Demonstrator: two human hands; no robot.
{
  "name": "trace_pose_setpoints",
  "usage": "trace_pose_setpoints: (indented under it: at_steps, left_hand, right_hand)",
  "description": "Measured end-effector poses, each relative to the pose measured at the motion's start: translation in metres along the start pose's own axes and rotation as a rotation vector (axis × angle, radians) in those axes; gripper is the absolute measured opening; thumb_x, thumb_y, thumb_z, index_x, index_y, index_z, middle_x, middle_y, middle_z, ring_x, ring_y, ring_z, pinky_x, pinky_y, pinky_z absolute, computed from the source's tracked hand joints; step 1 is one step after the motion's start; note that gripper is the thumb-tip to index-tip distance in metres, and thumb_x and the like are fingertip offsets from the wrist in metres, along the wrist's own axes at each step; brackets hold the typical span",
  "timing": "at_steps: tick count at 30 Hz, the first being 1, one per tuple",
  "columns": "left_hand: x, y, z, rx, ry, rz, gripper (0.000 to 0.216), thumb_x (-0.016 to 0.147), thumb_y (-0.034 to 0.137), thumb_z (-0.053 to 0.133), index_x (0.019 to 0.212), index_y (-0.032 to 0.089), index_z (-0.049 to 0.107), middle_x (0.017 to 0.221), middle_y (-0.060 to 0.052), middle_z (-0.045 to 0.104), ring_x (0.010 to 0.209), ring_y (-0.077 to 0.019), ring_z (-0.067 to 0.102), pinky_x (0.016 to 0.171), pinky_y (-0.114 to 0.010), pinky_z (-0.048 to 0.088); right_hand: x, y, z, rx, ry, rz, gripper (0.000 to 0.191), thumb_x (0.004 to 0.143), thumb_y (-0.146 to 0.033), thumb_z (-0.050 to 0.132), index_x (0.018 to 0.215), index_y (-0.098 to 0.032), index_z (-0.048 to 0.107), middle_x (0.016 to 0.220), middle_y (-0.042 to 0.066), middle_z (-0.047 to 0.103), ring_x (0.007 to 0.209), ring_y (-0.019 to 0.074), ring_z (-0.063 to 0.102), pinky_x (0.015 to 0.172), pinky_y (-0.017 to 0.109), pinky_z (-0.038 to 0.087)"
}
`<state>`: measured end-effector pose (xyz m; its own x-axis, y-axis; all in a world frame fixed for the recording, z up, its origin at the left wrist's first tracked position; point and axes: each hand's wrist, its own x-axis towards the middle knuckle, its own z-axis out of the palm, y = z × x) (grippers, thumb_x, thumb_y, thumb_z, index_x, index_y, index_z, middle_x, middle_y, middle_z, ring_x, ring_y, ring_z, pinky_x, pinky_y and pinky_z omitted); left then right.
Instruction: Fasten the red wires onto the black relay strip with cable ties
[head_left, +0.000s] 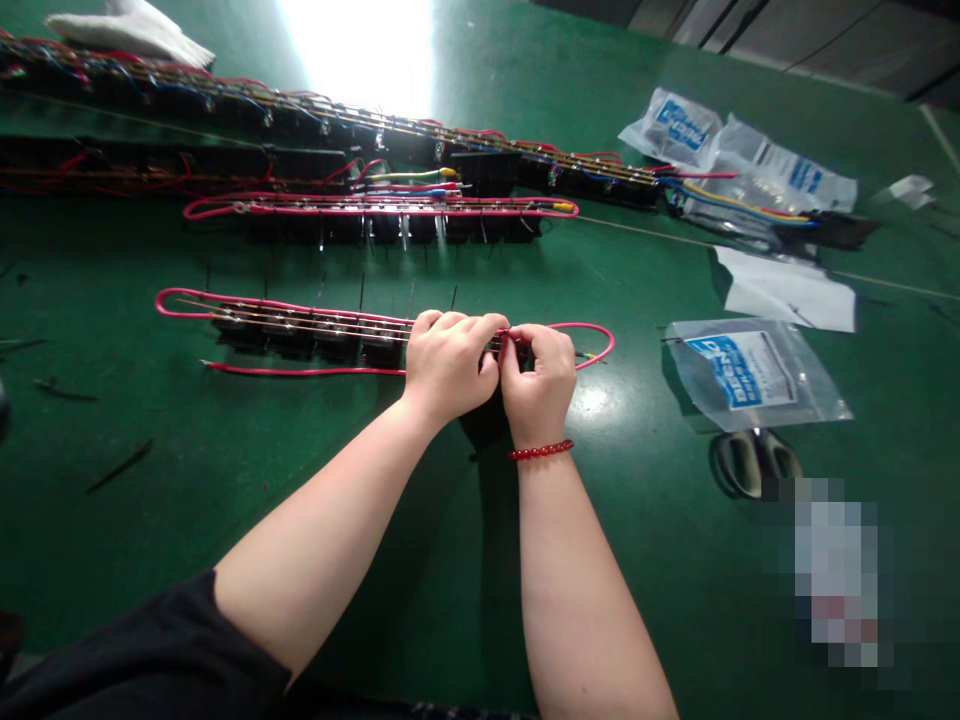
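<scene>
A black strip with thin metal rods along its top lies across the green table in front of me. Red wire runs along both sides of it and loops past its ends. Several thin black ties stick up from the strip's far side. My left hand is closed over the strip right of its middle, thumb towards the right. Close beside it, my right hand pinches at the strip and red wire near the right end. What lies between those fingertips is hidden.
Beyond lie a similar red-wired strip, a long wired strip and a white glove. To the right are clear labelled bags, white paper and scissors. Black offcuts lie on the left.
</scene>
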<state>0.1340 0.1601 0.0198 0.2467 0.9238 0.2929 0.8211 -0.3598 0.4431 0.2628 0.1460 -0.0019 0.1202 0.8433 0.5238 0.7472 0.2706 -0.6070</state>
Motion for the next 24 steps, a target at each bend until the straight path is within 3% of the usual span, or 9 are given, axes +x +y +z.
trace_pose_setpoints:
  at_steps: [11, 24]
  left_hand:
    - [0.0012, -0.0004, 0.0024, 0.000, 0.052, -0.024, 0.022, 0.095, 0.032, 0.047, 0.099, 0.030, 0.069, 0.091, 0.000, 0.076, 0.094, -0.0203, 0.067, 0.094, -0.039, 0.038]
    - [0.0008, -0.0002, 0.0039, 0.017, 0.077, -0.074, 0.020, 0.094, 0.032, 0.050, 0.092, 0.029, 0.069, 0.088, -0.001, 0.076, 0.091, -0.0207, 0.068, 0.093, -0.039, 0.039]
  right_hand:
    - [0.0008, -0.0008, 0.0002, -0.014, 0.008, -0.034, 0.008, 0.091, -0.023, 0.055, 0.088, -0.023, 0.063, 0.090, 0.005, 0.070, 0.088, 0.0212, 0.060, 0.085, 0.040, 0.049]
    - [0.0007, -0.0022, -0.0001, -0.004, -0.019, -0.051, 0.009, 0.091, -0.020, 0.054, 0.089, -0.022, 0.063, 0.090, 0.005, 0.070, 0.089, 0.0210, 0.060, 0.084, 0.039, 0.048]
